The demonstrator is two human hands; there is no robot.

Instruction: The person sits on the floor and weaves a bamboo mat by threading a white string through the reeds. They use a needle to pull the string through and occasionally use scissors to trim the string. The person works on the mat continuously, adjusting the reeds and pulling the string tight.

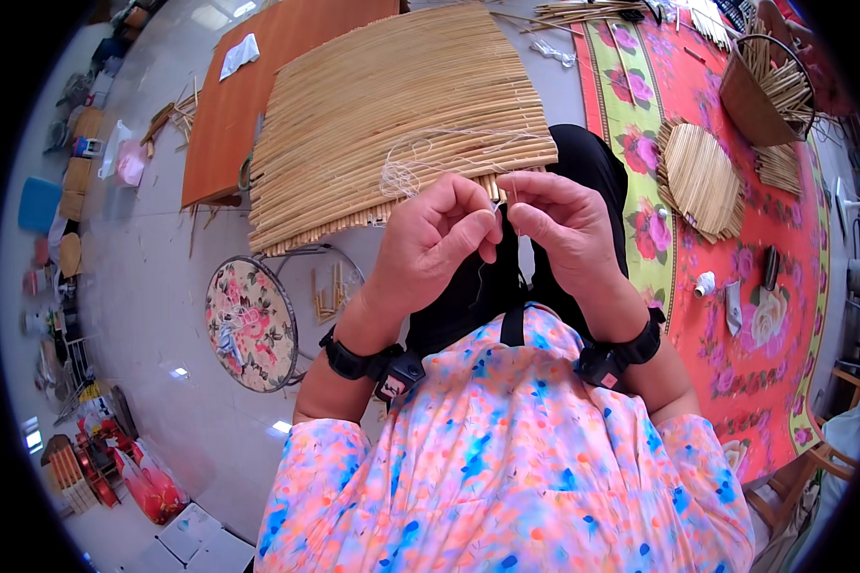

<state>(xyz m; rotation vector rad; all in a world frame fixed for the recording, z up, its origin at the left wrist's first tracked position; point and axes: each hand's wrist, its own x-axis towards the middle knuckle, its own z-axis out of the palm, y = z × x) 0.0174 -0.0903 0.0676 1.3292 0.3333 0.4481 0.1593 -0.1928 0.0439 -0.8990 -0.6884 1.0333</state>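
Observation:
A mat of straw-coloured reed stalks (392, 105), laid side by side, slopes from the wooden table toward my lap. Just past its near edge, my left hand (440, 234) is closed in a pinch, with the end of a pale thread (480, 279) hanging below it. Close beside it, my right hand (566, 218) pinches a very thin, upright strand between thumb and forefinger; whether that is a needle or thread I cannot tell. The two hands' fingertips almost meet. On the mat behind them lies a loose tangle of white thread (409, 170).
The reddish-brown table (227, 115) bears a white cloth (240, 56). A round flowered stool (248, 306) stands at left. On the red flowered cloth (717, 363) at right are an oval reed mat (702, 177), a thread spool (704, 284), a dark cylinder (770, 268) and a basket of stalks (760, 100).

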